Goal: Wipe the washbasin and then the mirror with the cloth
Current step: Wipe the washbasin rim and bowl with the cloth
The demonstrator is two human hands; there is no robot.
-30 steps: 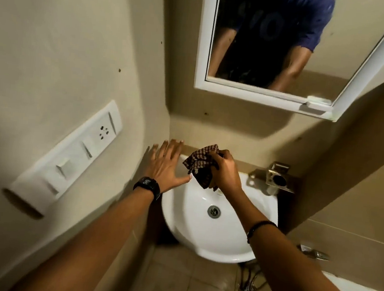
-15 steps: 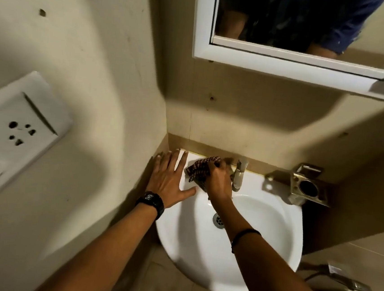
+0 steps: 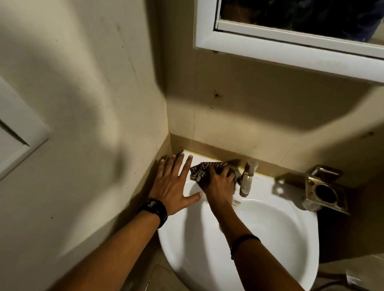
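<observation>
1. Washbasin (image 3: 260, 234) back ledge carries the checked cloth (image 3: 201, 172), pressed down under the right hand (image 3: 220, 185), whose grip bunches it beside the tap (image 3: 247, 177) for scrubbing.
2. Left hand (image 3: 173, 185) lies flat, fingers spread, empty, likely bracing.
3. Mirror (image 3: 316, 12) awaits above.

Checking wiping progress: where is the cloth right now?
In the head view, the checked cloth lies on the washbasin's back-left rim, pressed under the right hand, between the left hand and the tap.
</observation>
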